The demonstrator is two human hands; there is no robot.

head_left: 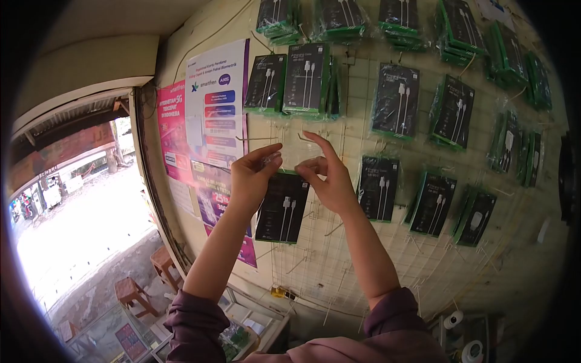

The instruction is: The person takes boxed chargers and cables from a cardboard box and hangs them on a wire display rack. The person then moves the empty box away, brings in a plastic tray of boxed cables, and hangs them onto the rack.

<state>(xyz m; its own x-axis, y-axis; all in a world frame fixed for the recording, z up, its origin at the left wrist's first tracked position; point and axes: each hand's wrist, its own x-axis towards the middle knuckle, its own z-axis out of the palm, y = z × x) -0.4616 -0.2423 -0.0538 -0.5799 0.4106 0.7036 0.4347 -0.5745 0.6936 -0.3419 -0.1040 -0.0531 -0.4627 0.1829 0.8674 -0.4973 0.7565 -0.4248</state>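
Observation:
A black and green boxed charging cable (282, 209) in clear plastic hangs upright between my hands, with two white plugs pictured on its front. My left hand (255, 175) pinches the clear plastic at its top left. At the top right corner, my right hand (327, 175) grips the pack with thumb and curled fingers, its index finger stretched upward. That fingertip is close to a bare metal hook (310, 138). Another hook (254, 139) sticks out above my left hand. Just above hang similar cable boxes (306, 78).
More cable packs (396, 100) hang in rows on the wire grid (339, 272) to the right. Posters (212, 97) cover the wall at left, beside an open doorway (85, 199). Wooden stools (133, 296) and a glass display case (115, 333) stand below.

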